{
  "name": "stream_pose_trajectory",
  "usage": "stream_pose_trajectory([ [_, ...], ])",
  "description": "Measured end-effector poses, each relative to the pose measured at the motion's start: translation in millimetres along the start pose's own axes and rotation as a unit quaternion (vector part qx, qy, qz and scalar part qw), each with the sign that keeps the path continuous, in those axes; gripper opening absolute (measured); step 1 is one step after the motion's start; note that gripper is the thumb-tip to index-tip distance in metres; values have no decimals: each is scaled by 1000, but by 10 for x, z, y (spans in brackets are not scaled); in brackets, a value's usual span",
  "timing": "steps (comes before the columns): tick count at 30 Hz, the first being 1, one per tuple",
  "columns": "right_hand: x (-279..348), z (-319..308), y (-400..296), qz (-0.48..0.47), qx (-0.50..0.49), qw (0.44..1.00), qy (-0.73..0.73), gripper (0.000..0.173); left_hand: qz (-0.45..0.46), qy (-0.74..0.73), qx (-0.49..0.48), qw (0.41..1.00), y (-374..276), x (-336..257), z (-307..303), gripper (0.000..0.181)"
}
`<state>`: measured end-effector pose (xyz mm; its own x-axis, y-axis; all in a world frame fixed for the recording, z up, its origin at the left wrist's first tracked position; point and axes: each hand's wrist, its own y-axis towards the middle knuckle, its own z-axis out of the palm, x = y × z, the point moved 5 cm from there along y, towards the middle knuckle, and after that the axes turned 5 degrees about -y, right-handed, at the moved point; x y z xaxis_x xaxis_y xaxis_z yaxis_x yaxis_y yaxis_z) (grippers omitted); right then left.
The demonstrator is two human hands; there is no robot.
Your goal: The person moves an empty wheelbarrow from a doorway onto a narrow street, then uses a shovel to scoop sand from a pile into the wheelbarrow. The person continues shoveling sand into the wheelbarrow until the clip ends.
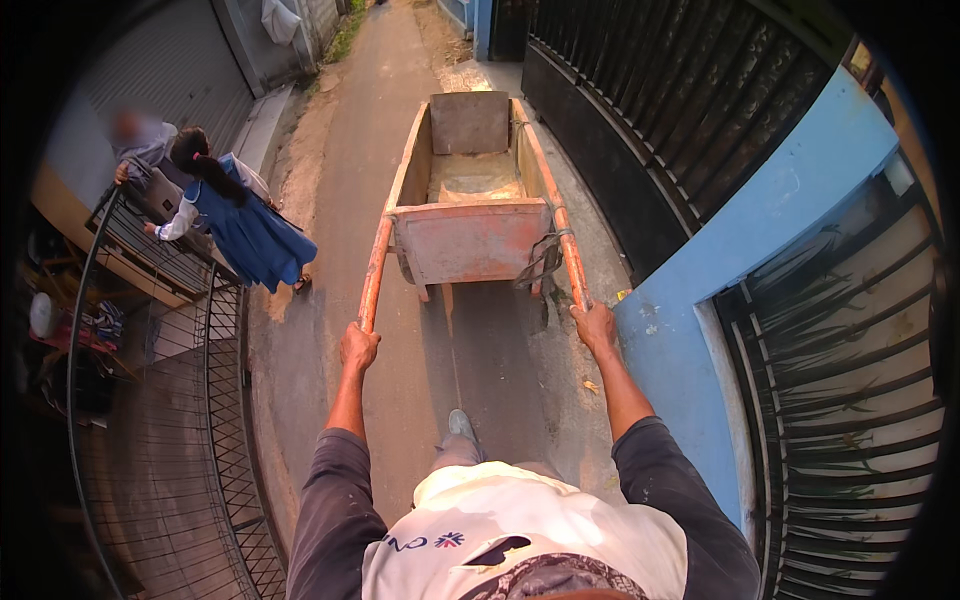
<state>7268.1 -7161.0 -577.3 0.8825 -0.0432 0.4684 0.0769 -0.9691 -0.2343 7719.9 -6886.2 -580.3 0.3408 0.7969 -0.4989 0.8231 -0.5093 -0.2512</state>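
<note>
A worn wooden handcart [472,244] with faded reddish paint stands before me on the paved lane. My left hand [360,346] is wrapped around the end of its left orange handle [373,289]. Around the right handle [574,262] my right hand [595,325] is closed in the same way. The cart's open box shows a pale, dusty floor [472,174] and an upright board [470,122] at the far end. A dark strap [541,259] is tied to the right handle and hangs down beside the box. The wheels are mostly hidden.
Two people [232,214] are at the left beside a black metal fence [225,360]. Along the right run a tall black gate [652,112], a light-blue wall [675,345] and a barred gate [832,420]. The narrow lane [375,97] stretches ahead past a roller shutter [169,52].
</note>
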Motion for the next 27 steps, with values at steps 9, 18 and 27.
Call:
stream_pose_trajectory([
  [9, 1165, 141, 2883, -11, -24, 998, -53, 51, 1, -9, 34, 999, 2319, -1482, 494, 50],
  [18, 2886, 303, 5607, -52, -41, 995, -74, 47, 16, -16, -15, 1000, 5058, -2889, 462, 48],
  [27, 4413, 750, 8087, -64, -34, 996, -49, 45, -22, -12, -5, 1000, 7717, -3990, 606, 48],
])
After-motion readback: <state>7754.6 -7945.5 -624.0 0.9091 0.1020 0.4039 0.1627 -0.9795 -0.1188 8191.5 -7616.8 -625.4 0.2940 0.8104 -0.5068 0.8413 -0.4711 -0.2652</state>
